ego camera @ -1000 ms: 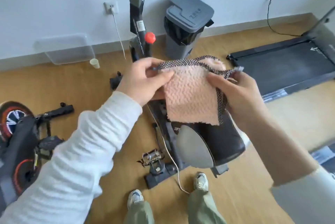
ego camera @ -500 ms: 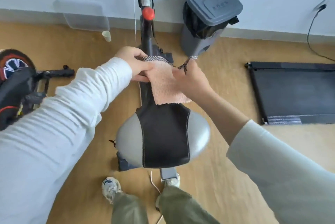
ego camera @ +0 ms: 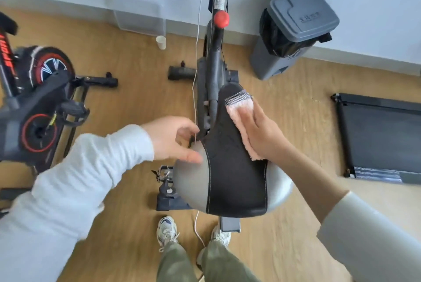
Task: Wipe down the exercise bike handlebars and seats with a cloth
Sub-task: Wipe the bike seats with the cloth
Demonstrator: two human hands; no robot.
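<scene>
The bike seat [ego camera: 237,179], black down the middle with grey sides, fills the centre below me. A pink cloth [ego camera: 241,108] with a checked edge lies on the right side of the seat's narrow nose. My right hand [ego camera: 262,131] lies flat on the cloth with straight fingers, pressing it against the seat. My left hand [ego camera: 173,138] hovers at the seat's left edge with loosely curled fingers, holding nothing. The bike's frame post [ego camera: 216,58] with a red knob [ego camera: 221,19] runs up toward the wall; the handlebars are out of view.
A second exercise bike [ego camera: 38,99] with red-trimmed wheels stands at the left. A grey lidded bin [ego camera: 293,31] sits by the wall at the right, a black treadmill [ego camera: 382,135] further right. A white cable [ego camera: 197,53], a paper cup [ego camera: 161,42] and a clear box [ego camera: 139,17] are near the wall.
My left hand has let go of the cloth and moved to the seat's left side. My right hand has flattened the cloth onto the seat's nose. The view has tilted down.
</scene>
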